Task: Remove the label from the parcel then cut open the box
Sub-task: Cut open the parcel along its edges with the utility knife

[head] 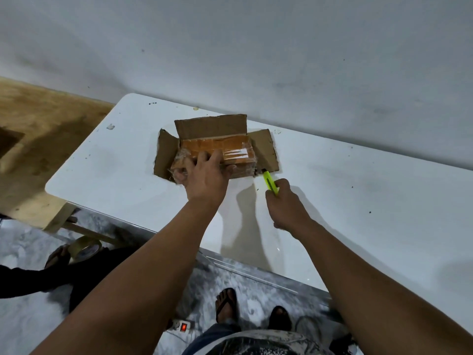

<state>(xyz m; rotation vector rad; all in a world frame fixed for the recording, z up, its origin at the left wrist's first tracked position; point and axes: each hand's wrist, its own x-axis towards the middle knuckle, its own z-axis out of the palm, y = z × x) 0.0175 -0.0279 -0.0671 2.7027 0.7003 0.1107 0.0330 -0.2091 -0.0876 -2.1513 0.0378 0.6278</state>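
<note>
White table (358, 175); left hand (204, 180) pins box (215, 147); cutter (270, 182) points at it.

Two bare forearms with no sleeves, watch or rings reach forward, ending in the left hand (204, 179) and right hand (288, 206). Below, dark flip-flop sandals (226, 303) on both feet, blue trousers (217, 336), and a mottled grey-white shirt hem (258, 344).

White table (358, 201) w/ rounded corner, set against grey wall; surface has dark specks & a small scrap nr far left edge. Cardboard box (215, 147) sits directly on it nr the far edge, flaps splayed flat onto tabletop left & right
</note>
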